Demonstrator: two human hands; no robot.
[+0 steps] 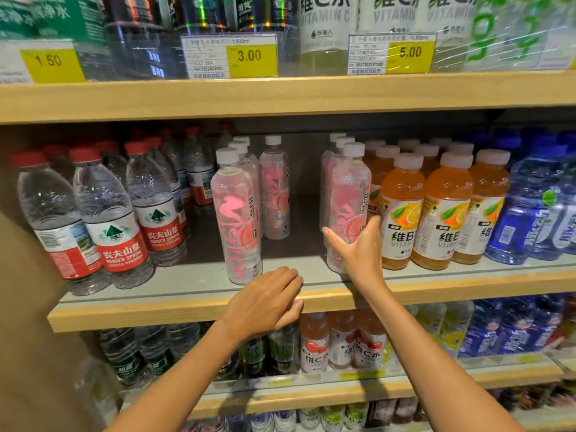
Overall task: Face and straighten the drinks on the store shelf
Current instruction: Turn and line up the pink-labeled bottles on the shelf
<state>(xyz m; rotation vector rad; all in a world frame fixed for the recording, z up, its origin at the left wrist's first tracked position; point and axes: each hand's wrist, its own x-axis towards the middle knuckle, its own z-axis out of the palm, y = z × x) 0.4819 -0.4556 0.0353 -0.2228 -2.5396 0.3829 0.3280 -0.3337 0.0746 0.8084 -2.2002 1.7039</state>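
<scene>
Right hand [358, 247] clasps upright pink bottle [346, 188] at shelf [156, 313] front edge, directly ahead. Left hand [268, 299] rests on edge, fingers relaxed, empty.

Three pale wooden edges crossed your view: the top shelf [280, 98], the middle shelf [187, 310] with its grey surface, and the lower shelf [343, 394] beneath it. A tan side panel [31, 338] closed the unit on your left, and a dark back panel [305, 169] lay in shadow under the board above. Yellow price tags [249, 56] sat behind a clear strip [311, 62] along the top shelf, where light glinted off the plastic.
</scene>
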